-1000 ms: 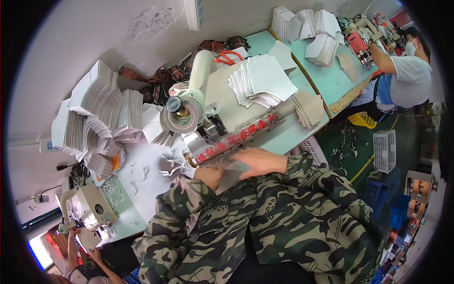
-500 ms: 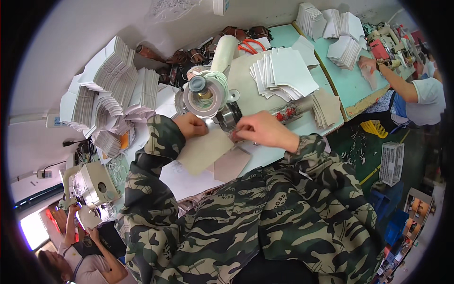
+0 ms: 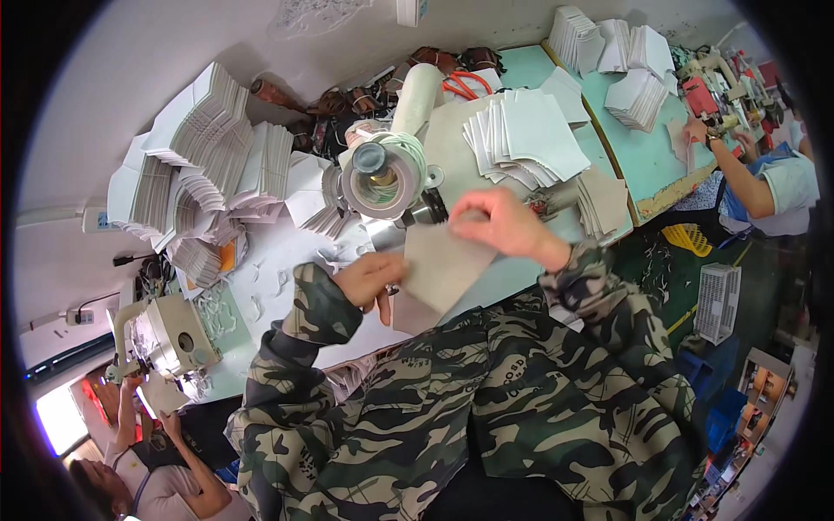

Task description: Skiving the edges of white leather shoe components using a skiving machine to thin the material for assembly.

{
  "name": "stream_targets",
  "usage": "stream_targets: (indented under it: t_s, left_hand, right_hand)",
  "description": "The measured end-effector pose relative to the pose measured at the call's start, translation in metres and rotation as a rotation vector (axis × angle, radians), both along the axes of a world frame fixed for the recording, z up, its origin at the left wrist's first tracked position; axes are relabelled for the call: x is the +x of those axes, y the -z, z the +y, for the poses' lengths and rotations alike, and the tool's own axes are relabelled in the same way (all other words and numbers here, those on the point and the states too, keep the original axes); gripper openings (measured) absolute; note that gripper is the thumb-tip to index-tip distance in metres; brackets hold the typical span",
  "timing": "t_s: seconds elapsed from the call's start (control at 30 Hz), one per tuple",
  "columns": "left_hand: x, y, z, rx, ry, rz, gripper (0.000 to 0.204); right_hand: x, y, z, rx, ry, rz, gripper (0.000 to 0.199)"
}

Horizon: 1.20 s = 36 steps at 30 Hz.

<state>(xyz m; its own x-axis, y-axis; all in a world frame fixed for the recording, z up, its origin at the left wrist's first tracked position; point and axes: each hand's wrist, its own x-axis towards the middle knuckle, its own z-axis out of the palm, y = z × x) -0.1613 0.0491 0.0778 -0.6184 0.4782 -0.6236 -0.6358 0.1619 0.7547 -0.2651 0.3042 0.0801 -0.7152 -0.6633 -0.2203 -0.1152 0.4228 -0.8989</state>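
A beige flat cut piece [image 3: 447, 265] is held tilted between my hands, just on the near side of a pale machine [image 3: 382, 193] with a round head. My right hand [image 3: 504, 226] pinches its upper right corner. At its left edge, my left hand [image 3: 369, 280] grips it with curled fingers, partly hidden. Under it, a brownish cut piece [image 3: 412, 314] lies on the white tabletop. The machine's dark round metal part [image 3: 427, 208] shows behind the held piece.
White cut pieces lie fanned in a stack [image 3: 530, 135] right of the machine, with beige pieces [image 3: 599, 201] nearer. Tall white stacks [image 3: 204, 130] fill the left. Orange-handled scissors [image 3: 465, 84] lie behind. Co-workers sit at far right and lower left; scraps [image 3: 258, 306] litter the tabletop.
The beige piece has moved right and been turned away from the machine's metal part. My left hand has come nearer and right; my right hand has shifted slightly right and now holds the corner.
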Motion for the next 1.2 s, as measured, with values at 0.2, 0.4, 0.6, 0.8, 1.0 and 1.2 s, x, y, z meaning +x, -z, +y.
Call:
stream_targets:
  t_s: [0.2,0.4,0.6,0.8,1.0,1.2]
  left_hand:
    - [-0.004,0.053,-0.029,-0.284,0.002,0.402,0.031]
    - [-0.051,0.009,0.002,-0.577,0.11,0.562,0.024]
    - [-0.016,0.049,0.016,-1.053,0.41,0.924,0.016]
    - [0.085,0.142,0.075,-1.069,0.46,1.087,0.015]
    - [0.094,0.162,0.062,-1.129,0.33,1.059,0.016]
    - [0.09,0.147,0.054,-1.071,0.318,1.038,0.016]
  right_hand:
    - [0.055,0.043,-0.026,0.065,-0.041,-0.019,0.022]
    - [0.047,0.03,-0.004,0.008,0.136,-0.418,0.025]
    - [0.009,-0.005,0.049,0.031,0.084,-0.025,0.027]
    - [-0.037,-0.035,0.078,0.413,0.208,1.033,0.024]
    - [0.034,0.001,0.03,0.047,0.01,0.21,0.029]
    - [0.066,0.047,0.015,0.094,-0.337,-0.049,0.041]
